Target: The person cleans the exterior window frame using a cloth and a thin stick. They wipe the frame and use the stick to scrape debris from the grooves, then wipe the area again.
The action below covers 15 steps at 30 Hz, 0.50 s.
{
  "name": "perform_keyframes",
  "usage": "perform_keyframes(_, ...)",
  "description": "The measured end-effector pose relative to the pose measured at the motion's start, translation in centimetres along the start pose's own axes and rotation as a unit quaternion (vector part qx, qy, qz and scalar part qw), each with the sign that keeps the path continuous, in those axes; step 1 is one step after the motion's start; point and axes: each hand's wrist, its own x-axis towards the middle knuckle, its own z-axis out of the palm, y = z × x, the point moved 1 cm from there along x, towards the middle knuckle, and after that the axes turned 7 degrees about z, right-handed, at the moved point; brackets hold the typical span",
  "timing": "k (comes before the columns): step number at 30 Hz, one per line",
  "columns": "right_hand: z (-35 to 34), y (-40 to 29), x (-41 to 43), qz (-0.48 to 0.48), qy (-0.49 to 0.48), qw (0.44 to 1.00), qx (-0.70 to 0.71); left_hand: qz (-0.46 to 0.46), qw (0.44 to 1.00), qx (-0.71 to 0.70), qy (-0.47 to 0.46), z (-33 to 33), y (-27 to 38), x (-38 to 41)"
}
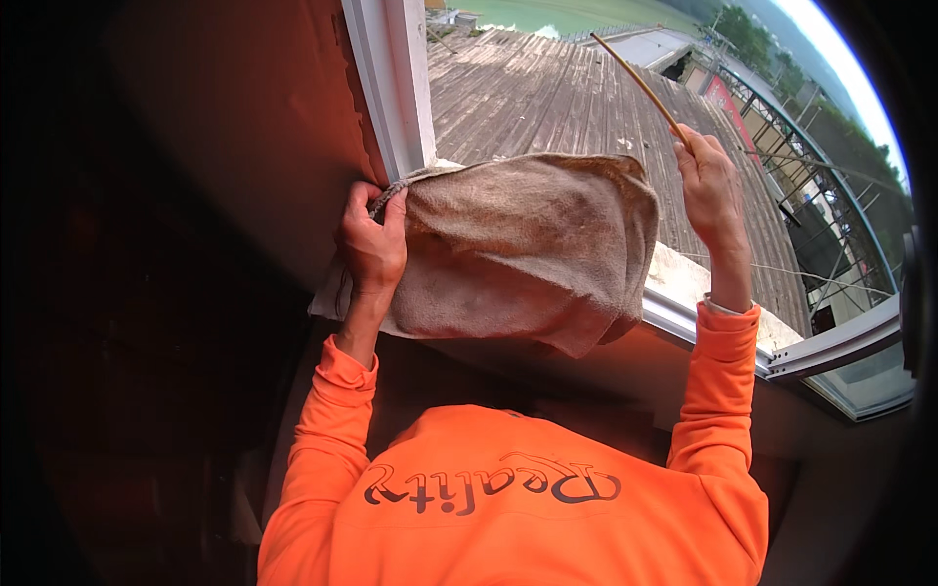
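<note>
A worn brown-grey cloth (513, 249) is draped over the sill of an open window, hanging down on the inner side. At its upper left corner my left hand (375, 238) pinches the edge between thumb and fingers, close to the white window frame (392, 88). Raised to the right of the cloth, my right hand (709, 179) grips the lower end of a thin wooden stick (637, 80), which slants up and left over the roof outside. The sill beneath the cloth is mostly hidden.
Outside lies a weathered corrugated roof (527, 95), with a metal framework (828, 190) and greenish water beyond. At the lower right is a window sash (865, 373). A wall (271, 95) rises on the left, and a thin line crosses outside near my right wrist.
</note>
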Motion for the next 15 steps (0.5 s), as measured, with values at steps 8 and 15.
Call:
perform_keyframes(8, 0.6, -9.8, -7.8, 0.074, -0.516, 0.797, 0.305, -0.191, 0.962, -0.192, -0.026, 1.4, -4.2, -4.9)
perform_keyframes(15, 2.3, -9.0, -7.7, -0.130, -0.438, 0.875, 0.159, -0.243, 0.912, -0.330, -0.009, 1.7, -4.7, -6.6)
